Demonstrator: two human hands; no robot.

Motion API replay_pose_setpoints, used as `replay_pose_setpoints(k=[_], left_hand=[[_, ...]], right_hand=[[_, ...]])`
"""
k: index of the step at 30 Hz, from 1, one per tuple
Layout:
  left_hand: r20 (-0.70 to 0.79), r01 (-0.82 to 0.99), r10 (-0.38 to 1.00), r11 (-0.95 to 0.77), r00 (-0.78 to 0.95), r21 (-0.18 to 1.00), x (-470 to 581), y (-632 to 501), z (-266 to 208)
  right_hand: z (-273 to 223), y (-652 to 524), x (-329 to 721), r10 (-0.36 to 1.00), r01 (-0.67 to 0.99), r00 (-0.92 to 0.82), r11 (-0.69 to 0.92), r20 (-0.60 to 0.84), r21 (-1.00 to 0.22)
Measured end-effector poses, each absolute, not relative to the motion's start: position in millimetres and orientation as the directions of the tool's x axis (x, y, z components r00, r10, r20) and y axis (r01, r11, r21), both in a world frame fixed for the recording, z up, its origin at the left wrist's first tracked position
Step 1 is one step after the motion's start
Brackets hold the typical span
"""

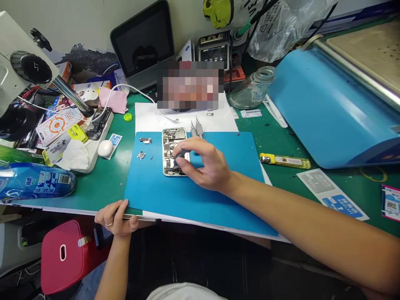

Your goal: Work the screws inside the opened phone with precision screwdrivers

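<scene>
An opened smartphone (168, 146) with its inner parts bare lies on a blue mat (150, 187). Above its right half, my right hand (208, 162) is closed, thumb and index finger pinching a short dark grey screwdriver (180, 156) seen nearly end-on. Its tip is hidden. My left hand (116, 216) rests at the table's front edge by the mat's corner, fingers lying loosely over the edge with no object in them. Left of the phone are a small metal part (145, 141) and a cluster of tiny parts (141, 154). Two grey screwdrivers (197, 127) lie just behind my right hand.
White paper (146, 116) extends behind the mat. A yellow utility knife (285, 161), a blue machine (312, 108) and a glass jar (253, 89) stand or lie to the right. At left are a blue bottle (37, 180), a microscope (31, 66) and piled boxes.
</scene>
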State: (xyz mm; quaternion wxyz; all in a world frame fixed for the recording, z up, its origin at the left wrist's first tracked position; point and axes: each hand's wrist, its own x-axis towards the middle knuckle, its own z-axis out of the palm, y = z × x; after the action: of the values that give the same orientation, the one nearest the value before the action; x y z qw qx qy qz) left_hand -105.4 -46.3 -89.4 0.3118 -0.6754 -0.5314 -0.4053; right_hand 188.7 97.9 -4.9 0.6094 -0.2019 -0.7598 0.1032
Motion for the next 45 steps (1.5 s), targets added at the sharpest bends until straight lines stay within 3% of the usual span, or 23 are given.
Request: replay_pose_setpoints(k=[13,23,32,37,45], left_hand=[[0.889,0.989,0.457,-0.132,0.001,0.067,-109,-33,-102],[0.913,0.971,0.406,-0.196,-0.045,0.135,-105,-30,-106],[0.911,0.976,0.404,-0.153,-0.08,0.154,-107,-31,-111],[0.907,0.974,0.413,-0.157,-0.087,0.165,-101,-33,-110],[0.924,0.969,0.367,-0.17,-0.107,0.18,-92,-33,-105]], right_hand=[[-3,98,191,0.443,0.175,-0.174,0.893,0.879,-0.416],[-1,96,188,0.448,0.152,-0.147,0.891,0.882,-0.428],[-6,93,185,0.514,0.126,-0.105,0.856,0.851,-0.502],[-9,88,182,0.56,0.023,-0.092,0.828,0.823,-0.561],[-12,80,185,0.575,-0.077,-0.261,0.788,0.775,-0.611]])
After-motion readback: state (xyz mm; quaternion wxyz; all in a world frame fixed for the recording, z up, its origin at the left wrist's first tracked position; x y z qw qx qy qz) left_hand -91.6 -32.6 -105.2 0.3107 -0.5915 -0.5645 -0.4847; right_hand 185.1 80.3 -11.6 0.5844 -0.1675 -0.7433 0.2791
